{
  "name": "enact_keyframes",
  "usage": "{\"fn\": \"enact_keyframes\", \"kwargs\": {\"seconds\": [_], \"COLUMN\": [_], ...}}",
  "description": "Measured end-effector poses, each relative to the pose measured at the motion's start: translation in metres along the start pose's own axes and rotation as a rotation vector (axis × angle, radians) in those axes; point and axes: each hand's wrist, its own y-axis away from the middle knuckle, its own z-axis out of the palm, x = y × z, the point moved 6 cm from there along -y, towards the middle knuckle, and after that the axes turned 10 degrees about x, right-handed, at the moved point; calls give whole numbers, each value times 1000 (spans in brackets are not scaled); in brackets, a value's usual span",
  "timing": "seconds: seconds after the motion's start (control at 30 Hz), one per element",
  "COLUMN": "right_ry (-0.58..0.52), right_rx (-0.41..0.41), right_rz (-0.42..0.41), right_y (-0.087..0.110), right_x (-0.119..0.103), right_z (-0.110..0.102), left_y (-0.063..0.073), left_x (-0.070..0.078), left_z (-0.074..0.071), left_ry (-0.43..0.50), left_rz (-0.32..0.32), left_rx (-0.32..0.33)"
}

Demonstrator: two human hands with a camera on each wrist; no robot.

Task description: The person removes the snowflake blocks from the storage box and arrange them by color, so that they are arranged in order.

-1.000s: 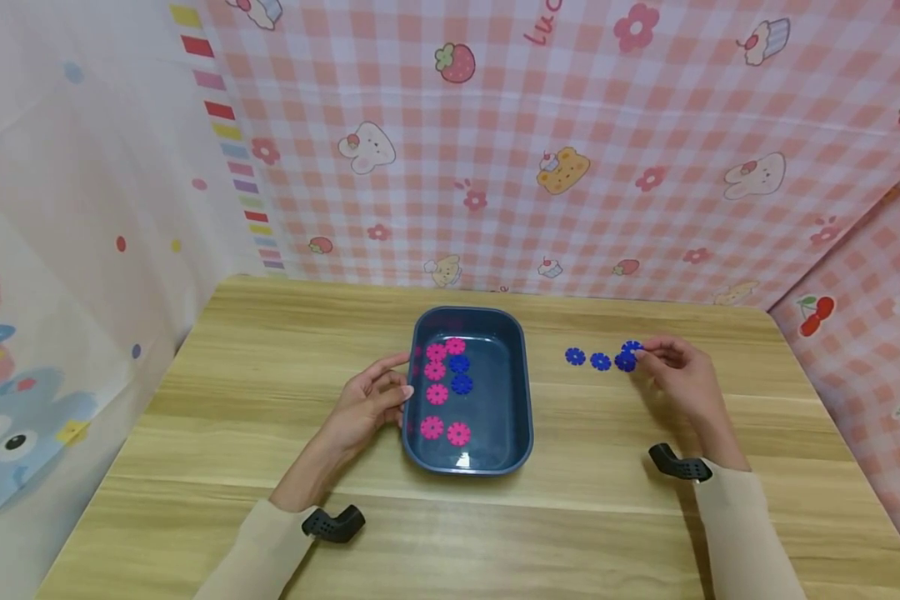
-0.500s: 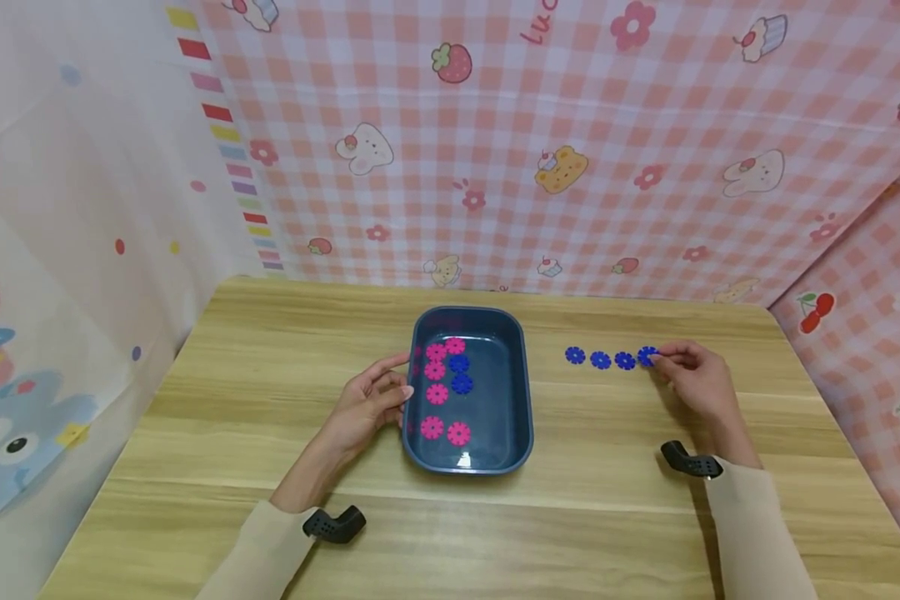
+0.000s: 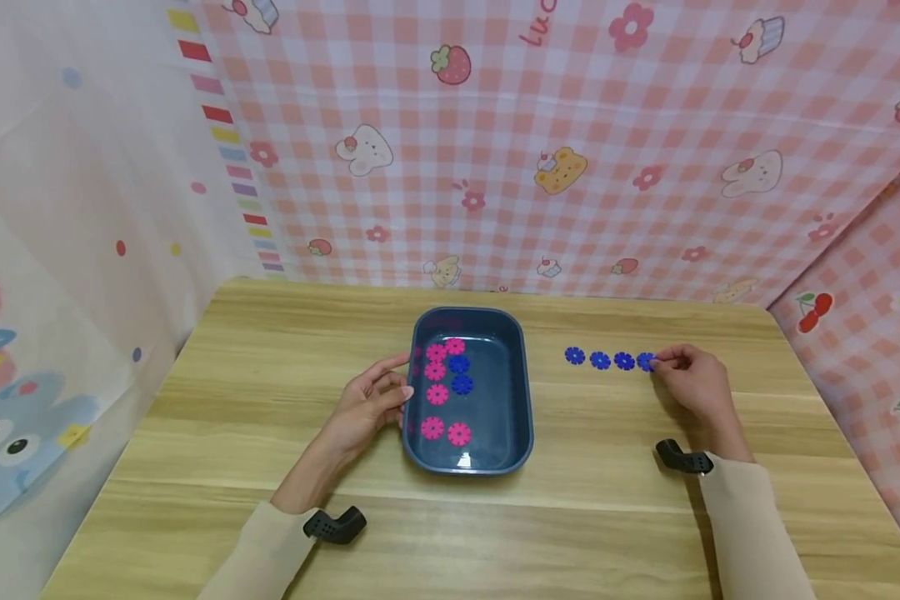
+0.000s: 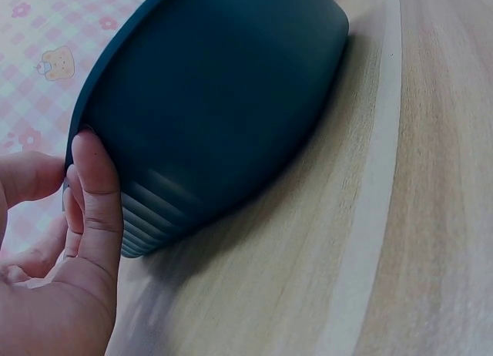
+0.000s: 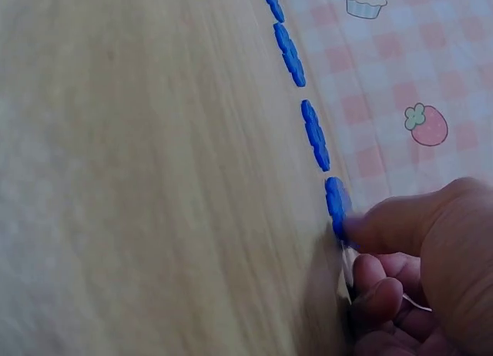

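Observation:
A dark blue rectangular tray (image 3: 497, 408) lies left of centre on the table. My left hand (image 3: 367, 402) holds its left rim; in the left wrist view the thumb and fingers (image 4: 95, 171) meet at that edge. Inside are several pink notched discs (image 3: 437, 394) and two blue ones (image 3: 461, 384). Right of the tray, blue notched discs (image 3: 600, 361) form a short row flat on the table. At the row's right end, my right hand (image 3: 693, 379) pinches the last blue notched disc (image 3: 646, 362) by its edge, thumb against it in the right wrist view, other fingers curled beneath.
The wooden table (image 3: 592, 533) ends at the back against a pink checked cloth (image 3: 435, 217) with printed pictures. A white printed cloth (image 3: 82, 208) hangs at the left, another checked cloth (image 3: 877, 333) at the right. Black wrist mounts (image 3: 335, 525) sit at both sleeves.
My right hand has carried the blue notched disc from above the third one rightward and down to the row's end. The left hand and tray have stayed put.

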Motion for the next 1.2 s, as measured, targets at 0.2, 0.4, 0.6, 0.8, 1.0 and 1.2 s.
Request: {"fn": "enact_keyframes", "kwargs": {"seconds": [0.2, 0.4, 0.6, 0.8, 1.0, 1.2], "right_ry": [-22, -106, -176, -235, -282, -321], "right_rx": [15, 5, -26, -50, -67, -91], "right_rz": [38, 111, 52, -30, -88, -141], "right_y": [1, 5, 10, 14, 16, 23], "right_x": [1, 1, -13, -32, -47, -68], "right_z": [1, -3, -4, -3, 0, 6], "left_y": [0, -3, -4, -3, -3, -2], "left_x": [0, 0, -1, -1, -1, 0], "left_z": [0, 2, 2, 0, 0, 0], "left_ry": [0, -1, 6, 5, -1, 2], "left_rz": [0, 26, 34, 32, 28, 22], "left_rx": [-1, -18, -24, -22, -23, -24]}}
